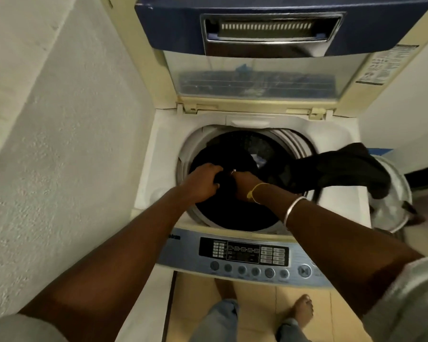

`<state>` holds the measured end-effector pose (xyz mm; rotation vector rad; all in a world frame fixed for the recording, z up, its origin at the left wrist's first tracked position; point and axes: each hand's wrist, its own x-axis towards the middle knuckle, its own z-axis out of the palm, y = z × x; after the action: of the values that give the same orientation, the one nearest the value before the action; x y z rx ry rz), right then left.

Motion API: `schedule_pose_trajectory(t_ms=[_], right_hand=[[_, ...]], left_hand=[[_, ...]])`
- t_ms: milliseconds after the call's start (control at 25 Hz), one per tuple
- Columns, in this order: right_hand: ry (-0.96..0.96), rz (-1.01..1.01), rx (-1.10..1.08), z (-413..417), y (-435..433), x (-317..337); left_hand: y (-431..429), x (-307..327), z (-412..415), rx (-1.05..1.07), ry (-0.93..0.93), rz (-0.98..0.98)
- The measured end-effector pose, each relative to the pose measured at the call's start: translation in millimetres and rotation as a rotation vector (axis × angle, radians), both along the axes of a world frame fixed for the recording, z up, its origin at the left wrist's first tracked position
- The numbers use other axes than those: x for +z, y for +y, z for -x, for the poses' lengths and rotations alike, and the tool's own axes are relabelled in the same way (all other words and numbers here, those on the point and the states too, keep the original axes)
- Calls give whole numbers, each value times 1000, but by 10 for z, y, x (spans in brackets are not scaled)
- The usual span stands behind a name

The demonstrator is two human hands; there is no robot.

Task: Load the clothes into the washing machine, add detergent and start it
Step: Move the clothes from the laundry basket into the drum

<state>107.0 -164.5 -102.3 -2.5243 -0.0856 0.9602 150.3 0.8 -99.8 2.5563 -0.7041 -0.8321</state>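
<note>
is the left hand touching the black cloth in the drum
Touching. The head view shows the left hand with fingers curled into the black cloth over the drum opening.

A top-loading washing machine (158, 156) stands against a rough white wall (59, 119), its lid (257, 77) raised upright at the back; both arms reach down into the drum (292, 141). The left hand (203, 181) grips a bunch of dark garment (344, 169) with curled fingers; the right hand (245, 183), just beside it, also has its fingers curled into the black cloth. One end of the garment trails over the drum's right rim and droops into a metal basin (395, 206) beside the machine; the black mass filling the drum may be the same piece, though it is too dark to tell. The control panel (245, 253) lies nearest the person; bare feet (304, 309) stand on a tiled floor (257, 304) below.
</note>
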Motion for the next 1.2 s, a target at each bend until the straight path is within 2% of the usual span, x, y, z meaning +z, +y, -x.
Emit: schedule_pose_trajectory(t_ms=[200,400,480,560,640,720,840,920,1080,1200], right_hand=[[-271,40,-177,114,-616,409],[-621,332,-218,458,-1399,735],[-717,384,-352,703,-1699,764],[-689,379,-549,958,-1953,759],[-562,320,-744,1161,-2104,720],[-490,262,-820,1290,-2181,691],[-552,200,-759,1303,-2177,731],[-615,90,-717,1213,-2066,800],[-734,-196,-648,836,-1483,934],[-701,-234,-627,450,-930,802]], left_hand=[[-573,177,96,-110,-18,103],[-1591,555,413,-170,-109,273],[-1935,647,590,-175,-100,352],[-2204,665,740,-198,-69,349],[-2377,611,852,-205,-112,286],[-2483,543,928,-159,-197,219],[-2479,558,1006,-85,-243,201],[-2343,608,1000,-24,-273,234],[-1715,719,775,261,-299,332],[-1064,703,529,404,-272,288]])
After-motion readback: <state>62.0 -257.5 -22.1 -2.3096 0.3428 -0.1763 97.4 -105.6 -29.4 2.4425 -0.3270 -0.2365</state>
